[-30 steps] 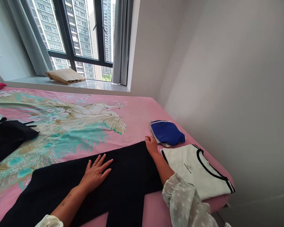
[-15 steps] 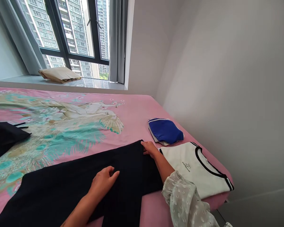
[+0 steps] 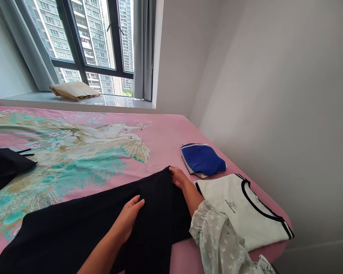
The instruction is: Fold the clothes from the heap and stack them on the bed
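Both hands pinch a black garment on the bed.
The garment spreads from the lower left to the lower centre of the frame. The left hand has its fingers nearly closed on a raised edge; the right hand's close on the upper corner. Keeping the cloth taut between both grips should probably help the layers lie smooth.

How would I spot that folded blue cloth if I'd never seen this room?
On the pink bed, look toward the right edge, near the wall. Just beyond the right hand and white top lies the folded cloth. Unlike that top, it's bright blue.
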Tool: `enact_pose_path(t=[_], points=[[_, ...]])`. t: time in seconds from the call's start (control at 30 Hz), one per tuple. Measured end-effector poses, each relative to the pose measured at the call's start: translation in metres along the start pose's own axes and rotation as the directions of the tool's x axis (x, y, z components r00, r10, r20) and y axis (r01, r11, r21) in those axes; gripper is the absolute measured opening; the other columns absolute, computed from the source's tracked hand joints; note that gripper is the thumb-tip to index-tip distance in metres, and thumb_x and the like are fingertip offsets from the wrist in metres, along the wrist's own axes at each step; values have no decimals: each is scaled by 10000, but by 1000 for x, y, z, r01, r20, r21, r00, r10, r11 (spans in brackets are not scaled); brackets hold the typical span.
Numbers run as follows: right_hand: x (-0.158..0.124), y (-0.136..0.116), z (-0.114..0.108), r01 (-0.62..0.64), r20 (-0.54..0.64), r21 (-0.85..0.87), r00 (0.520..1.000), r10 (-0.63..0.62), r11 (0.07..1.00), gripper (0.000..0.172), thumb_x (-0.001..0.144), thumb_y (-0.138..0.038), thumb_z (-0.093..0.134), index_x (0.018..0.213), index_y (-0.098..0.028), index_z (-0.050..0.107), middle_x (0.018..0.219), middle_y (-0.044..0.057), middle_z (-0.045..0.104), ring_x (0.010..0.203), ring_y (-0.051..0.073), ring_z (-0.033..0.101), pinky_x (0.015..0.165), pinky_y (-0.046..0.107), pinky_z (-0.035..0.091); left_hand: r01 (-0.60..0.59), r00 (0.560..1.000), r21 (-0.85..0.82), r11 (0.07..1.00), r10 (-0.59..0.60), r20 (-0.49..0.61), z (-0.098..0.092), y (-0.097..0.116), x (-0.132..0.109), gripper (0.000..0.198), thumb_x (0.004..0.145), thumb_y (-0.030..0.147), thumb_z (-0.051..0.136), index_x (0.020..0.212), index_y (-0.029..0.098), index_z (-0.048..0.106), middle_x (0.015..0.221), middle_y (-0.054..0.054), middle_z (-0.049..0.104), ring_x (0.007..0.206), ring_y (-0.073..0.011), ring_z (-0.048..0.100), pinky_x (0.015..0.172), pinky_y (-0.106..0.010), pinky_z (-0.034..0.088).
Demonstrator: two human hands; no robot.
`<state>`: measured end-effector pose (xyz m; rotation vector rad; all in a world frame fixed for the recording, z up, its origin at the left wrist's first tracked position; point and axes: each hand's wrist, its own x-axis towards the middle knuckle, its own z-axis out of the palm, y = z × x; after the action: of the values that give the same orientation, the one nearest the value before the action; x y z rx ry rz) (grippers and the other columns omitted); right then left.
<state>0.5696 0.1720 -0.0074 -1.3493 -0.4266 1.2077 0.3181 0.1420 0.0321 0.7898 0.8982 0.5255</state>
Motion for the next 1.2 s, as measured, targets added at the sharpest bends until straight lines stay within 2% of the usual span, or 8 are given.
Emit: enact_pose_path(t=[0.1, 0.2, 0.3, 0.5, 0.73, 0.9, 1.03, 1.2], points=[[4, 0, -3, 5, -74, -34, 997, -7, 999, 343, 836, -228, 522, 1169, -177, 461, 765, -19, 596, 564, 101, 572, 575, 264, 500, 24, 995, 20, 999, -22, -96, -2, -7, 10, 204, 752, 203, 669, 947, 181, 615, 661, -20, 701, 578, -155, 664, 563, -237, 515], [5, -5, -8, 56, -160, -86, 985, -70, 995, 461, 775, -196, 549, 1220, -182, 429, 822, 10, 616, 589, 111, 591, 565, 277, 511, -3, 999, 33, 999, 5, -47, -4, -9, 10, 267, 758, 228, 679, 1012, 181, 610, 738, -41, 724, 655, -175, 690, 627, -260, 543], [-2, -15, -13, 181, -318, -160, 921, -224, 970, 462, 747, -222, 516, 1202, -196, 439, 927, 46, 619, 656, 122, 601, 531, 250, 500, -19, 1000, 47, 999, 19, -12, -4, -10, 8, 325, 757, 197, 674, 1072, 178, 598, 770, -47, 732, 675, -182, 698, 645, -270, 554], [-81, -17, -27, 423, -369, -304, 774, -515, 854, 259, 769, -318, 499, 976, -187, 583, 952, 49, 632, 831, 153, 599, 628, 233, 500, -47, 996, 85, 995, 53, -72, -3, -14, 15, 294, 757, 147, 657, 1047, 176, 614, 747, -41, 730, 628, -176, 691, 597, -267, 552], [-223, 84, -56, 376, -406, -494, 697, -591, 784, 275, 844, -403, 494, 1000, -206, 606, 965, 74, 656, 900, 204, 617, 757, 315, 506, -68, 989, 126, 990, 84, -125, 3, -13, 11, 244, 754, 191, 679, 992, 172, 627, 718, -44, 721, 641, -190, 690, 603, -288, 554], [-261, 147, -81, 338, -421, -578, 656, -627, 742, 275, 832, -402, 516, 978, -196, 626, 983, 100, 658, 919, 228, 616, 834, 360, 498, -98, 978, 156, 983, 124, -167, 9, -7, -12, 405, 754, 211, 692, 1134, 185, 555, 798, -42, 720, 695, -166, 690, 676, -269, 545], [-267, 134, -83, 330, -383, -604, 679, -626, 726, 296, 844, -401, 487, 1012, -196, 617, 981, 95, 655, 883, 215, 620, 797, 344, 507, -30, 980, 237, 971, 75, -186, 3, -8, -37, 482, 754, 323, 697, 1179, 208, 502, 749, -18, 693, 592, -150, 654, 546, -245, 507], [-262, 92, -65, 362, -195, -729, 704, -683, 581, 291, 845, -340, 485, 1081, -207, 591, 1069, 97, 627, 978, 219, 588, 875, 377, 482, 56, 997, 312, 949, -36, -70, -4, -35, -75, 300, 664, 428, 740, 808, 200, 609, 621, -12, 658, 559, -182, 641, 503, -259, 491]])
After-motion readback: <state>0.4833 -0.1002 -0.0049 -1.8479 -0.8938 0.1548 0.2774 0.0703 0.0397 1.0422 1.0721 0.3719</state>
